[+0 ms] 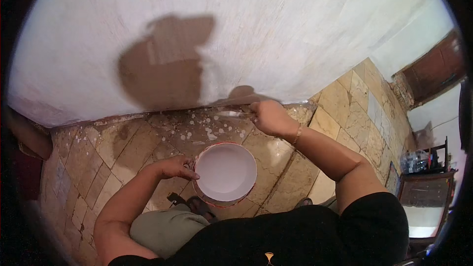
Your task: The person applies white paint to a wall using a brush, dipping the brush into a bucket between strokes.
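While the left hand (178, 167) grips the near-left rim of a bucket (254, 171), thumb on the edge, the right hand (272, 118) is closed around a brush (230, 114), its white tip pointing left, low beside the wall (305, 34). Bucket on tile floor (276, 177), white inside; white spots (209, 130) dot the floor just beyond it.

The bucket (226, 149), round, white inside with red around its outer edge, stands upright and open; the brush (231, 114) (pale-tipped, somewhat blurred) points left beyond its far rim.
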A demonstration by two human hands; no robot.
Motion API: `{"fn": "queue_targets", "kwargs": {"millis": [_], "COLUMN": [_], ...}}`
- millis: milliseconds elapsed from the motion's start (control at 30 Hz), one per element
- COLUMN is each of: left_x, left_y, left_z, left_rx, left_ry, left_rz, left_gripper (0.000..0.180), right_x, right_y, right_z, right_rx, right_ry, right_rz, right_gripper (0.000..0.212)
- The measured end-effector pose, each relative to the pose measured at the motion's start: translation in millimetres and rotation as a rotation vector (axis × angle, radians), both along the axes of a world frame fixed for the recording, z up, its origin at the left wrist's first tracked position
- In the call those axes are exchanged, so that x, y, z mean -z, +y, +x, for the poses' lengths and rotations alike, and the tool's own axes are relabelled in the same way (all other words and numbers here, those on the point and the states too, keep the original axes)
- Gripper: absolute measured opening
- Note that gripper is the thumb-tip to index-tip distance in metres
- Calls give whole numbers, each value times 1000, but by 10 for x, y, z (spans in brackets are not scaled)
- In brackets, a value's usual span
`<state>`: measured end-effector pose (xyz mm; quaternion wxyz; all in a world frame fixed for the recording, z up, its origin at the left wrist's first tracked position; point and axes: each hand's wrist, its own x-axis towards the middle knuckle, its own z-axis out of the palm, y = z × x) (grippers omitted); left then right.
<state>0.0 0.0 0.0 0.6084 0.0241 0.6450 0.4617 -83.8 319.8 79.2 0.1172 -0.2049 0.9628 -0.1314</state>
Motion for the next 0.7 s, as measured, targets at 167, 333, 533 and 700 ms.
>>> {"fn": "queue_targets", "kwargs": {"millis": [167,333,533,700], "left_x": [107,-64,-66,-172], "left_y": [-34,24,8,-15], "left_z": [-42,-23,-53,-57], "left_rx": [-128,-112,-46,-38], "left_ry": [38,39,60,6], "left_rz": [183,76,57,84], "left_gripper": [32,33,35,36], "right_x": [525,-176,-1824,-2703], "right_y": [32,-82,-102,34], "right_z": [-382,-552,-314,143], "right_rx": [-129,-80,-97,50], "right_ry": [200,177,411,677], "right_rz": [204,206,47,-239], "right_gripper": [15,13,11,15]}}
